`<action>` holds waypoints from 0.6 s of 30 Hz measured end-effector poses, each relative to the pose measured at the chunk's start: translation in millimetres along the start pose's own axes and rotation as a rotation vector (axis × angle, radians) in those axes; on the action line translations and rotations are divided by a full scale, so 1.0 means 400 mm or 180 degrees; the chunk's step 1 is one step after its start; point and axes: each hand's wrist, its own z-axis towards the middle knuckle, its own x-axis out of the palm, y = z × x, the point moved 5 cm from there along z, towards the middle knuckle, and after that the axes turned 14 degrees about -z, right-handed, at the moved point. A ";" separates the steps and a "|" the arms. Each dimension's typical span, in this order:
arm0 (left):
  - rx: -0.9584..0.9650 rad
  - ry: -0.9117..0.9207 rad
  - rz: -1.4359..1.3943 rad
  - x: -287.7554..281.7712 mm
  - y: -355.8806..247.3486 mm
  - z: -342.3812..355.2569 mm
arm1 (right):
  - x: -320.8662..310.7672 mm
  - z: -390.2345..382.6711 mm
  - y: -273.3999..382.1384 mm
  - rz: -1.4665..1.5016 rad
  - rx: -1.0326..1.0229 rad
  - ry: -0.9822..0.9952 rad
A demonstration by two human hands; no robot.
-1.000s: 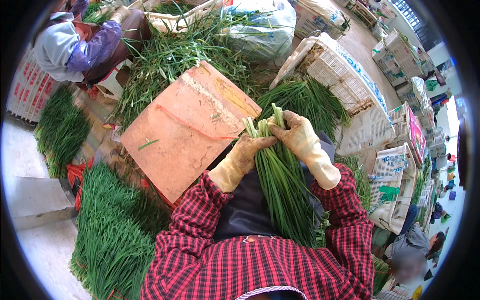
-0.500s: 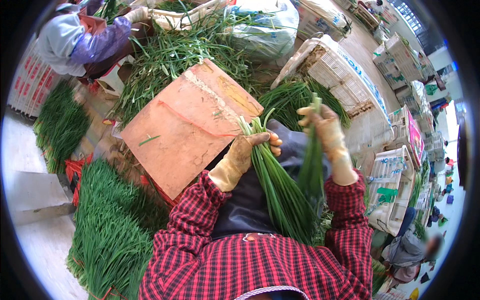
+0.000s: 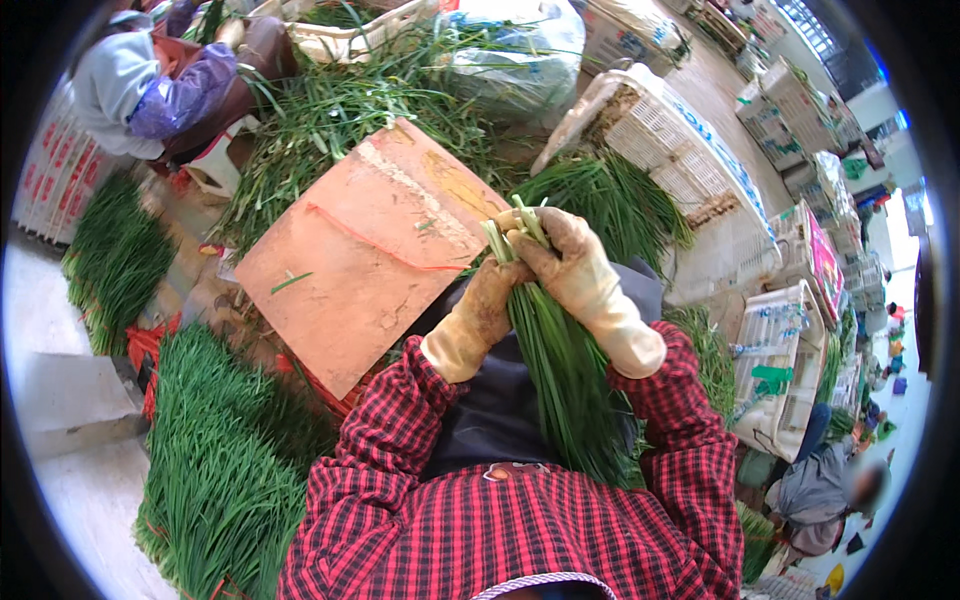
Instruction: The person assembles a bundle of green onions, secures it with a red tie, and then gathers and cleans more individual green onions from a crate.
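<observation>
I wear stained cream gloves. A bunch of long green leafy stalks [image 3: 560, 390], pale ends upward, hangs over the dark apron on my lap. My left hand [image 3: 483, 300] grips it just below the pale ends. My right hand [image 3: 560, 260] is closed on the same bunch at the top, its fingers beside those of my left. Left of both hands lies a dirty orange board [image 3: 340, 290] with a red cord and a stray leaf on it. A loose pile of the greens [image 3: 595, 190] lies beyond my hands.
Another person [image 3: 180, 100] sits at upper left by trimmed leaves [image 3: 310, 110]. Stacked greens [image 3: 210, 450] fill the lower left. A white plastic bag [image 3: 510, 65] stands behind. Tipped white crates [image 3: 680, 160] line the right, where a person [image 3: 810, 500] in grey sits.
My right hand went out to the right with some stalks half a second ago and is now back at the bunch's top beside my left hand. My left hand barely moved.
</observation>
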 end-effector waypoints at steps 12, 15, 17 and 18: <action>-0.1107 -0.0594 -0.2759 -0.022 0.039 -0.051 | 0.034 -0.013 -0.026 0.0686 0.0259 -0.0452; -0.1050 -0.0232 -0.2248 -0.018 0.016 -0.041 | 0.008 0.018 -0.013 0.1355 0.0769 -0.0208; -0.1025 -0.0065 -0.2175 -0.008 0.015 -0.037 | -0.060 0.087 0.019 0.0331 0.0178 -0.0606; -0.1043 -0.0127 -0.2124 -0.010 0.011 -0.039 | -0.081 0.116 0.037 0.0229 0.0057 -0.0592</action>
